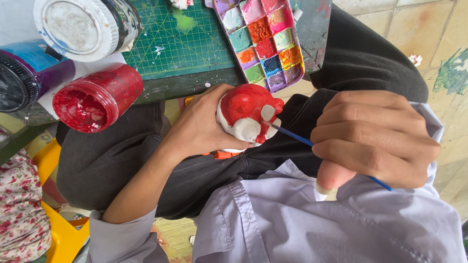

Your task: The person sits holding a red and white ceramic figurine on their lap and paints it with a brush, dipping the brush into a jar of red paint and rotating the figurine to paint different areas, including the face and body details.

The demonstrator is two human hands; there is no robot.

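Observation:
My left hand point(197, 127) grips a small white figurine point(247, 116) over my lap; much of the figurine is painted red. My right hand point(373, 141) is closed around a thin blue paintbrush point(298, 137) whose tip touches the figurine's right side. An open jar of red paint point(96, 97) lies tipped toward me at the table edge, left of the figurine. A paint palette point(265, 41) with several coloured wells hangs over the table edge just above the figurine.
A green cutting mat point(180, 41) covers the table. A white-lidded jar point(80, 27) and a purple jar with a black lid point(27, 73) stand at the left. A yellow stool point(53, 229) and floral fabric point(19, 214) sit at the lower left. Tiled floor point(438, 44) at right.

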